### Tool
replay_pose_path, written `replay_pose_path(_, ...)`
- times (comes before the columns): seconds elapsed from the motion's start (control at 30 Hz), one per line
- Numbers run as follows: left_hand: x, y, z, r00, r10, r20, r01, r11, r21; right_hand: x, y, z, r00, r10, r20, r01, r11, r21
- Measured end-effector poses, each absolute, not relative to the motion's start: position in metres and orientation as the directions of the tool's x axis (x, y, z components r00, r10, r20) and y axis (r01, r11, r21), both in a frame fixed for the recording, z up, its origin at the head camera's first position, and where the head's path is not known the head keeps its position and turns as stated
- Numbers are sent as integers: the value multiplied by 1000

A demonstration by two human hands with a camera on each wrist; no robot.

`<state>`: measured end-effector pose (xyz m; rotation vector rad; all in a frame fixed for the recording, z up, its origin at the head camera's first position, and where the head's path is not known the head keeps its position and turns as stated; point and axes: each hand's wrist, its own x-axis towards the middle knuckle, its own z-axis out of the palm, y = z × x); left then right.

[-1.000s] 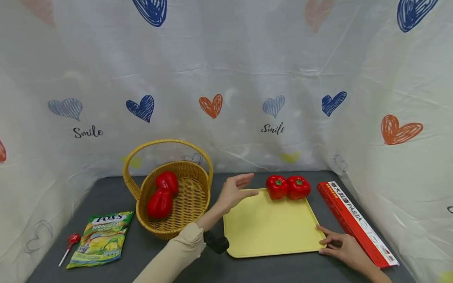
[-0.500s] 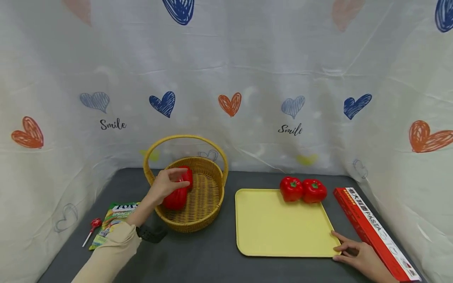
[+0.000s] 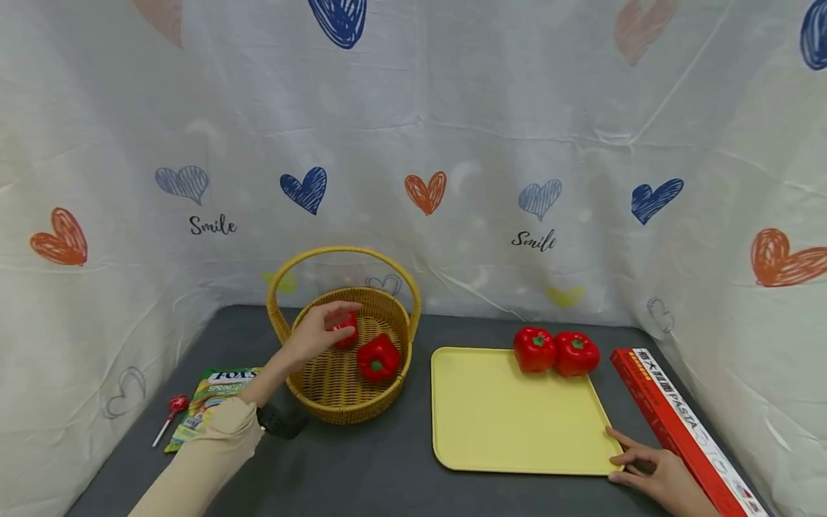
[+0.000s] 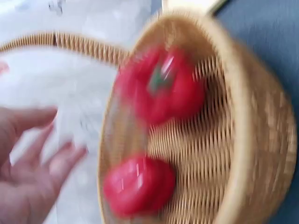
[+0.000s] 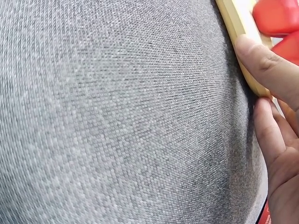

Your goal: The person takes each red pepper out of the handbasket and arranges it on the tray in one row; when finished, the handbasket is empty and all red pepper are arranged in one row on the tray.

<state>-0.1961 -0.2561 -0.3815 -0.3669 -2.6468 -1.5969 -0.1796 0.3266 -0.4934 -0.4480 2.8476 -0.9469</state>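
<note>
Two red bell peppers lie inside the yellow wicker basket (image 3: 349, 414). One pepper (image 3: 378, 357) sits at the right side with its green stem showing; the other (image 3: 347, 332) is partly hidden behind my left hand (image 3: 319, 332). That hand hovers over the basket's left side, fingers spread and holding nothing; the left wrist view has its fingers (image 4: 65, 161) apart from both peppers. At the near right corner of the yellow tray (image 3: 523, 416), my right hand (image 3: 655, 470) holds the edge between thumb and fingers. Two more bell peppers (image 3: 555, 352) sit together at the tray's far edge.
A red and white pasta box (image 3: 688, 431) lies to the right of the tray. Left of the basket are a Fox's candy bag (image 3: 216, 402), partly behind my left sleeve, and a red lollipop (image 3: 173, 413). A heart-printed curtain (image 3: 472, 143) hangs behind the dark table.
My left hand has gone from above the tray's left side to over the basket. One pepper inside has shifted to the basket's right side. The right hand stays at the tray corner.
</note>
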Motion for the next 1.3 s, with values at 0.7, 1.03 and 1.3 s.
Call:
replay_pose_path(0.7,-228,-245,-398,-687,709,-158,417,563,713,-189,317,-493,-907,-407,105,-377,677,-632)
replay_pose_path(1.03,-246,-232,-396,-696,708,-117,568,643,513,-183,323,-494,-930,-362,67,-324,717,-617)
replay_pose_path(1.3,-252,-218,-403,-681,720,-135,702,694,157,-179,328,-495,-926,-369,80,-333,699,-632)
